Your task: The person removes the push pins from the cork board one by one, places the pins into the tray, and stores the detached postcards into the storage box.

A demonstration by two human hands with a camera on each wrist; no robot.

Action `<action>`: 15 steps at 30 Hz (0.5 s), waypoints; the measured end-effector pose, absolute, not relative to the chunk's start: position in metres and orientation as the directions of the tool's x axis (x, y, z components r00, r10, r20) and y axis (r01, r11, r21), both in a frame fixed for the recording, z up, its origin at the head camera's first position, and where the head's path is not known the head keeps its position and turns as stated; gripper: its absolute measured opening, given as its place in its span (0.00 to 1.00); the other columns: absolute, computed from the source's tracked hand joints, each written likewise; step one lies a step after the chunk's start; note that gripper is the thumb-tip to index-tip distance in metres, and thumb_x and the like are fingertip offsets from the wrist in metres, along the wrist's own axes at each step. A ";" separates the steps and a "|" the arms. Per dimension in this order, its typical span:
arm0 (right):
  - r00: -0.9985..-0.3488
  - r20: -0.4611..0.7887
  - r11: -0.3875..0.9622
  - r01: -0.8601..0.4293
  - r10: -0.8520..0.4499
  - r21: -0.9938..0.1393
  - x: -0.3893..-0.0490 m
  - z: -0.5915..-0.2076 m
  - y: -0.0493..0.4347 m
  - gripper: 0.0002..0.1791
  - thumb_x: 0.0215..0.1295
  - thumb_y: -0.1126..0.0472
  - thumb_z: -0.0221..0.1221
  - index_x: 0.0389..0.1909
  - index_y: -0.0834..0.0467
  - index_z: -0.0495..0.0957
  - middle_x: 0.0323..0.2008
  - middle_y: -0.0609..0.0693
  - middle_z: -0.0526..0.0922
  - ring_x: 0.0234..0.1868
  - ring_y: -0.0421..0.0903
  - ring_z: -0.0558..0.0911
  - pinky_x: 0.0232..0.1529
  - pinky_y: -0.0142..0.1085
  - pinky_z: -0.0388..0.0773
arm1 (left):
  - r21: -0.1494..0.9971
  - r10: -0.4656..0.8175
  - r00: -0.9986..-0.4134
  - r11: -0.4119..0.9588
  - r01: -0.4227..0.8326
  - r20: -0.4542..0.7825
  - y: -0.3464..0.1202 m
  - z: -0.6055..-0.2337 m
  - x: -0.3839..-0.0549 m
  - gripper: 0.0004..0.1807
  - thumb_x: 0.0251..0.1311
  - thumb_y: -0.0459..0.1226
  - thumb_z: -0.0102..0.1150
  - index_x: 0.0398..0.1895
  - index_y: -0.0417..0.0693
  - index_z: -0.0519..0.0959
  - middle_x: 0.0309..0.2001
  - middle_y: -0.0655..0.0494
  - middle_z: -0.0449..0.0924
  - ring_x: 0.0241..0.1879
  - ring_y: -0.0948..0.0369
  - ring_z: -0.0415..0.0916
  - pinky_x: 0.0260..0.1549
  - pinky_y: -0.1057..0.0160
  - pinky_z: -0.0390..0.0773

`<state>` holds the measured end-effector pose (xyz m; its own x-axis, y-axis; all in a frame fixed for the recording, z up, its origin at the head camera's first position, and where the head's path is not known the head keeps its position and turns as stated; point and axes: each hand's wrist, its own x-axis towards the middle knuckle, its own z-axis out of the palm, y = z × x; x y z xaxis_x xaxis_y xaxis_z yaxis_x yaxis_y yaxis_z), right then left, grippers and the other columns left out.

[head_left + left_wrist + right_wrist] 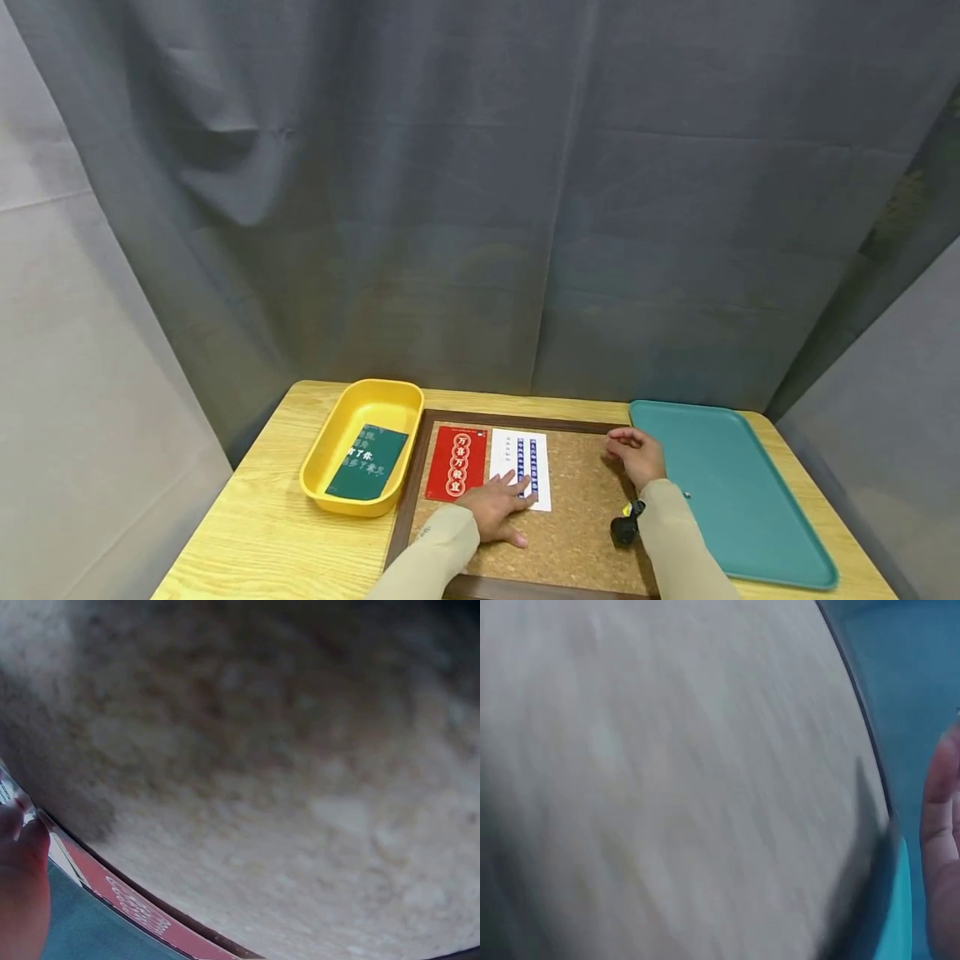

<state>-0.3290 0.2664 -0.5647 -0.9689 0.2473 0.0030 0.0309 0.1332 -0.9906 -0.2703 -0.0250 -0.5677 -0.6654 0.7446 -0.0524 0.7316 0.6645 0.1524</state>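
Observation:
My left hand [497, 505] rests with spread fingers on the lower part of a white card [502, 454] with blue columns of characters. The card lies on a cork board [570, 542] in a dark frame. Left of it lies a red card [441, 463] with white characters and a small pale dot at its top right corner. Over the board's right side is my right hand [637, 457], thumb and fingertips brought together. A tiny shiny thing [958, 712] shows at its fingertips in the right wrist view; its kind I cannot tell.
A yellow bin [318, 467] holding a green card [367, 462] with white writing stands left of the board. To the right lies a teal tray [735, 483] with a small shiny piece [687, 495] near its left edge. Behind the wooden table [277, 533] hangs a grey curtain [480, 208].

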 end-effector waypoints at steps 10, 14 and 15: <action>-0.941 0.019 0.219 0.059 0.337 -0.974 -0.302 -0.558 0.337 0.06 0.60 0.67 0.64 0.38 0.64 0.81 0.25 0.37 0.81 0.30 0.39 0.83 0.36 0.34 0.83 | 0.167 0.746 -0.664 0.663 0.730 -0.055 -0.025 -0.566 -0.269 0.42 0.53 0.60 0.59 0.71 0.56 0.65 0.73 0.52 0.57 0.72 0.50 0.52 0.69 0.57 0.56; -0.927 0.021 0.290 0.096 0.374 -0.952 -0.290 -0.557 0.358 0.09 0.60 0.67 0.65 0.40 0.67 0.81 0.25 0.38 0.81 0.28 0.37 0.82 0.33 0.32 0.82 | 0.163 0.742 -0.668 0.667 0.727 -0.058 -0.025 -0.566 -0.271 0.42 0.53 0.61 0.59 0.71 0.57 0.65 0.73 0.52 0.57 0.73 0.51 0.52 0.70 0.58 0.56; -0.926 0.023 0.318 0.106 0.376 -0.942 -0.287 -0.558 0.362 0.11 0.60 0.66 0.64 0.41 0.69 0.80 0.24 0.39 0.81 0.27 0.36 0.82 0.32 0.32 0.82 | 0.162 0.741 -0.669 0.668 0.726 -0.060 -0.025 -0.566 -0.271 0.42 0.53 0.61 0.59 0.71 0.57 0.65 0.73 0.53 0.57 0.73 0.51 0.52 0.70 0.58 0.56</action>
